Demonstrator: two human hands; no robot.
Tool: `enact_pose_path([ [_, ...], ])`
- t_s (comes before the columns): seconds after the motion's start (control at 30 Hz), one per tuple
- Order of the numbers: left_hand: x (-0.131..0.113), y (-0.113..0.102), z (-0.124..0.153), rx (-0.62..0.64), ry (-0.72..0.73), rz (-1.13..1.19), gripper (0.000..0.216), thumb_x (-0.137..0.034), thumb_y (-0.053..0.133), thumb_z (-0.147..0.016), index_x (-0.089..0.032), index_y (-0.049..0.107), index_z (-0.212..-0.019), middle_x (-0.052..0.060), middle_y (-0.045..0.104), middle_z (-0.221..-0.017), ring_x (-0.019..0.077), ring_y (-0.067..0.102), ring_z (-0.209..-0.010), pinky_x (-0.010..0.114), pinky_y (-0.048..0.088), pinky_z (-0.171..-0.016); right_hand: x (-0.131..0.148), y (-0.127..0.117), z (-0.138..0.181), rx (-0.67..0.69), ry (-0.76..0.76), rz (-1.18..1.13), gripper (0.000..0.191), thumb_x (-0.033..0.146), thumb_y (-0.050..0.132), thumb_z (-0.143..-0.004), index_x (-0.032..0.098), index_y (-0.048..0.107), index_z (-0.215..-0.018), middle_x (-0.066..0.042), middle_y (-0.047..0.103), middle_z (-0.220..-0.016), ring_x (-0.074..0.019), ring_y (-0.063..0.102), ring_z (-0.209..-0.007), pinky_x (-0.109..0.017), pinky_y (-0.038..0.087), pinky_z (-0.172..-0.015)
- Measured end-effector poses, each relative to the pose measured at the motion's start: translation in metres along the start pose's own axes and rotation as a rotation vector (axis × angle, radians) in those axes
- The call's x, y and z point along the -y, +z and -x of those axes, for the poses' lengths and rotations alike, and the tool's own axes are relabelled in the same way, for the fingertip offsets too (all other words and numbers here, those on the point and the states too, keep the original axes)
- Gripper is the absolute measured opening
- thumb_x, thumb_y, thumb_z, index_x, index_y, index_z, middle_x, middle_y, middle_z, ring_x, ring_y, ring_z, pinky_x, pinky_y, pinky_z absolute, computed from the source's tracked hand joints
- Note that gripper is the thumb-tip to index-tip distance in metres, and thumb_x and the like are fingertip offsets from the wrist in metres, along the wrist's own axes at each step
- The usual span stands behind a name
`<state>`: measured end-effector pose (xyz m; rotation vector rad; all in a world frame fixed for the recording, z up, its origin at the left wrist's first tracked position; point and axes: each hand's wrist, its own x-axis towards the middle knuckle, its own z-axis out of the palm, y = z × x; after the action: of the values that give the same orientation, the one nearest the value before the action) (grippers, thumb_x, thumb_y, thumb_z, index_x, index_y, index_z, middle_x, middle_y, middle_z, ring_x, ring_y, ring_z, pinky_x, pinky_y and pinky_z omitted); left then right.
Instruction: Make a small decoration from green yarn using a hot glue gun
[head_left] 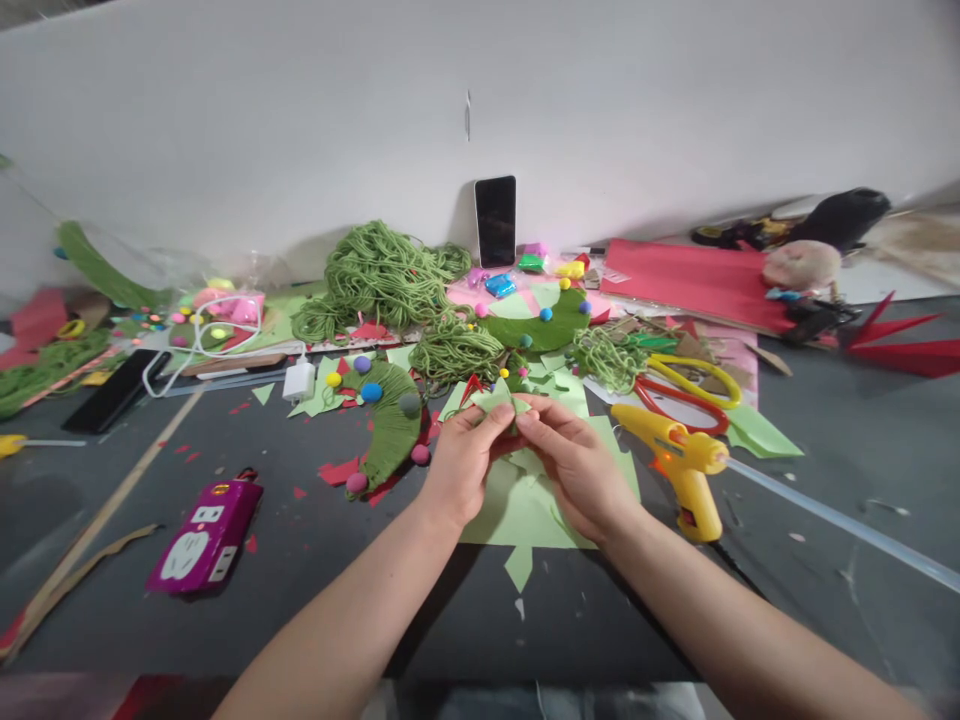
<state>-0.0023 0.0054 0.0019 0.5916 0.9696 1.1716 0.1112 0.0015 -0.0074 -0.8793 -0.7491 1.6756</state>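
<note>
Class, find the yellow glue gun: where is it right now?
In the head view, the yellow glue gun lies on the dark table, just to the right of the right hand and the pale green sheet.

Both bare forearms point(356, 630) are being held outstretched. The left hand point(469, 455) and right hand point(576, 462) are being held close together, fingertips pinched.

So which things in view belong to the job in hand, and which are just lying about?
Likely part of the job:
- light green paper piece, held by the left hand and right hand
- light green sheet beneath
- yellow glue gun, within reach

Apparently just lying about:
- upright phone
- white charger
- purple box
</note>
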Motion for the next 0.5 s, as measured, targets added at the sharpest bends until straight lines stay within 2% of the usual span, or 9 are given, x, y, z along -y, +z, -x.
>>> enact_pose_path([
  [0.37, 0.0038, 0.0007, 0.001, -0.011, 0.007, 0.007, 0.02, -0.032, 0.076, -0.067, -0.016, 0.074, -0.078, 0.005, 0.075, -0.077, 0.0195, 0.069, -0.079, 0.033, 0.051, -0.081, -0.0051, -0.0017, -0.0025, -0.02, -0.048, 0.038, 0.024, 0.033, 0.073, -0.072, 0.022, 0.068, -0.092, 0.001, 0.066, -0.081, -0.0159, 0.061, -0.081, -0.034, 0.046, -0.085],
  [0.5, 0.0035, 0.0008, 0.0007, -0.021, 0.028, -0.001, 0.02, -0.032, 0.076, -0.067, -0.016, 0.074, -0.079, 0.005, 0.075, -0.077, 0.0192, 0.069, -0.08, 0.032, 0.051, -0.081, -0.0034, -0.0013, -0.0014, -0.015, -0.064, 0.064, 0.023, 0.034, 0.073, -0.071, 0.022, 0.068, -0.091, 0.0, 0.066, -0.08, -0.0178, 0.061, -0.083, -0.036, 0.047, -0.086],
])
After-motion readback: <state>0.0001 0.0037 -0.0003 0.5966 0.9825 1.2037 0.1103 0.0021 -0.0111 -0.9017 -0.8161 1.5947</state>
